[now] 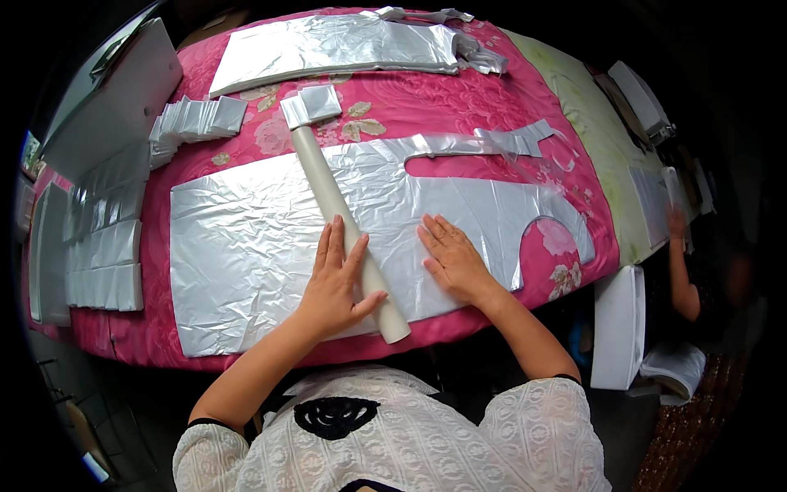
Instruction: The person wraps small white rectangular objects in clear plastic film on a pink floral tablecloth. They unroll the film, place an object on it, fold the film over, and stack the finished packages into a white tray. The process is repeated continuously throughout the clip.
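Flattening one silver sheet (270, 238), two hands.

Sewing workshop: cut silver fabric pieces (246, 246)

My left hand (334, 283) sits a little left of the frame's centre, palm down, fingers (328, 242) stretched long and close together, pointing toward the top of the picture. My thumb juts out to the right, away from the fingers. The left forearm runs down and to the left, bare to the elbow, reaching my body at the lower left. My right hand (453, 261) lies just right of centre, also flat and palm down, fingers slightly spread and angled toward the upper left. The wrist is straight. My right forearm slants down to the right, bare to above the elbow, toward the lower right of the frame.
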